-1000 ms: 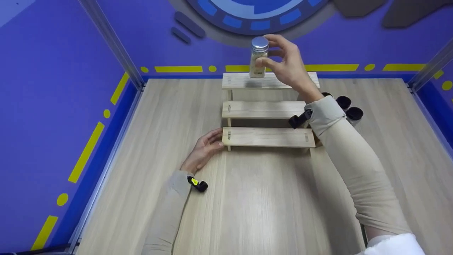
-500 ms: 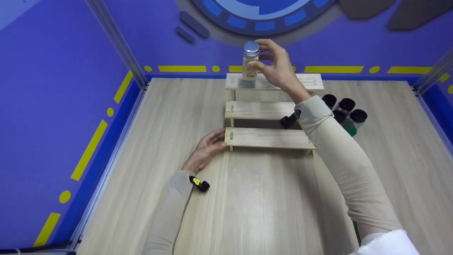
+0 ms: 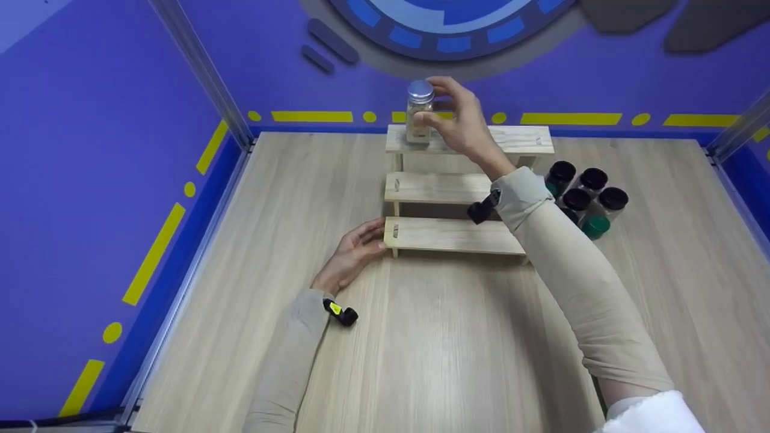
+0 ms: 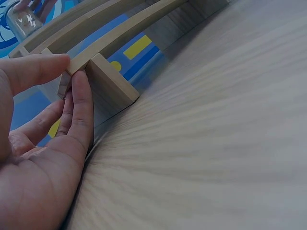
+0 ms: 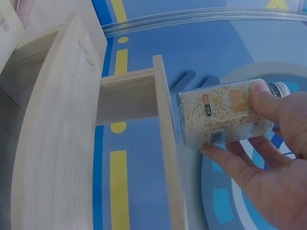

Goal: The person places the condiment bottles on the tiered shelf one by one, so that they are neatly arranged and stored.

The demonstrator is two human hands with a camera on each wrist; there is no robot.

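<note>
Head view shows two hands working at a wooden rack (image 3: 445, 187) with three steps, and the rack stands on a pale wood counter (image 3: 475, 361). The right hand (image 3: 460, 120) has a glass jar (image 5: 221, 114) pinched between its thumb and fingers. The fingers bend around the jar, so the hand is only as wide open as the jar is thick. The jar is upright, with its silver lid (image 3: 420, 90) on top. It is by the left end of the top step (image 3: 520, 138). The right wrist view shows its bottom very close to that step, with what looks like a thin gap between them. Little pale bits are inside the jar. On its side are an orange patch (image 5: 238, 99) and a barcode (image 5: 217, 136).

The left hand (image 3: 349, 255) is down at the left end of the lowest step (image 3: 454, 233). In the left wrist view, its thumb and a finger pinch the corner of the wood, almost closed.

To the right of the rack, a bunch of other jars (image 3: 606, 212) stands close together on the counter. Some have black lids (image 3: 613, 198) and some have green lids (image 3: 596, 227). The right sleeve (image 3: 592, 294) hides part of the bunch. Behind the rack is a blue wall (image 3: 277, 78) with yellow bars and dots.
</note>
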